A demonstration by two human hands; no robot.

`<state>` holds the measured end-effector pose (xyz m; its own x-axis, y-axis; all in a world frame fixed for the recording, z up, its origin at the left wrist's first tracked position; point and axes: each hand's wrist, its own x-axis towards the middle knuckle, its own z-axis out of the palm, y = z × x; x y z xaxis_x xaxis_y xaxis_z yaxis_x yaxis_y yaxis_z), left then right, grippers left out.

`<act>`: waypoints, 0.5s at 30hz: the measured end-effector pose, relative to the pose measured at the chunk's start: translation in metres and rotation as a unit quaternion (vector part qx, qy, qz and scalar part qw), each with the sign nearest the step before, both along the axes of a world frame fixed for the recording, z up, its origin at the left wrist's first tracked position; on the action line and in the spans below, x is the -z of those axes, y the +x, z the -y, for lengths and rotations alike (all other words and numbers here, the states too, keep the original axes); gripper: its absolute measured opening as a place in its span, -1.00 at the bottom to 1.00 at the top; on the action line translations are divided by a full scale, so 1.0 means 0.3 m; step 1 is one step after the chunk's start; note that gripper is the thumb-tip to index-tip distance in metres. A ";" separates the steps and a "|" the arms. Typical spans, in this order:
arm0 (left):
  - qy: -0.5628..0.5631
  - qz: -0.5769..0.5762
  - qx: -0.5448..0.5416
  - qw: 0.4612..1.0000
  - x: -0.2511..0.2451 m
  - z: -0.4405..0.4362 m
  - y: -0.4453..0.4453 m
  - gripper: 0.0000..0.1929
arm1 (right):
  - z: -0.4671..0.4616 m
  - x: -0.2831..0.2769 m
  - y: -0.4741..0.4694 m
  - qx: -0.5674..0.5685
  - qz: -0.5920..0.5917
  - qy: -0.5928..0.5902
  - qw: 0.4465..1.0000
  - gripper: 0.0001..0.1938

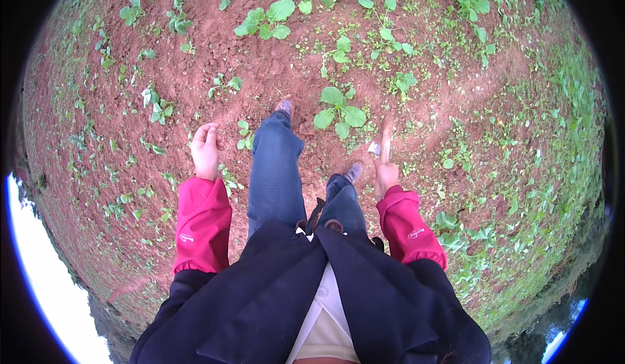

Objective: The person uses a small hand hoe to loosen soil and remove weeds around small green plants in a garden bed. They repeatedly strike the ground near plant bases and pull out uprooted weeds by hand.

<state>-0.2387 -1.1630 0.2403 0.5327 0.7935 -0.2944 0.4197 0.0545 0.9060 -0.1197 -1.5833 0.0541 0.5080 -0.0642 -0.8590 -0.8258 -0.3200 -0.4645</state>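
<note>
My left hand [206, 150] hangs over the reddish soil at left, its thumb against the curled fingers. I make out nothing clearly held in it. Past its fingertips and to the right is a small seedling [245, 135] by my leg. On the right side, my right hand [385, 174] grips a wooden-handled tool [386, 139]. A pale, flat piece [374, 148], perhaps its metal blade, shows beside the handle; the rest of the tool is hidden or unclear. Ahead of that hand grows a broad-leaved green plant [340, 112], apart from the tool.
My left shoe [285, 106] is ahead of my right shoe [353, 171], both on bare soil [302, 154]. A larger leafy plant [267, 19] grows farther ahead, with several other young plants around. Low weeds [508, 188] thicken to the right.
</note>
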 end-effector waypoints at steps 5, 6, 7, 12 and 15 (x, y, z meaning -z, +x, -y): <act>-0.005 -0.087 0.152 0.985 0.174 -0.173 0.268 -0.86 | -0.251 -0.030 0.174 0.157 0.015 0.134 0.978 -0.71; -0.008 -0.101 0.192 0.976 0.248 -0.201 0.340 -0.85 | -0.309 0.000 0.214 0.173 0.015 0.147 0.974 -0.72; -0.013 -0.125 0.224 0.966 0.335 -0.226 0.411 -0.85 | -0.367 0.042 0.258 0.186 0.023 0.169 0.968 -0.73; 0.070 -0.167 0.434 0.883 0.869 -0.307 0.682 -0.78 | -0.627 0.383 0.406 0.163 -0.002 0.215 0.963 -0.71; 0.054 -0.155 0.523 0.837 1.172 -0.319 0.745 -0.75 | -0.684 0.611 0.351 0.089 -0.022 0.182 0.979 -0.70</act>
<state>-0.0154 -1.0674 -0.1113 0.8632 -0.0269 -0.5041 0.4029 -0.5649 0.7201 -0.0144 -1.3781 -0.1292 0.4786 0.1658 -0.8622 -0.8752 0.0112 -0.4836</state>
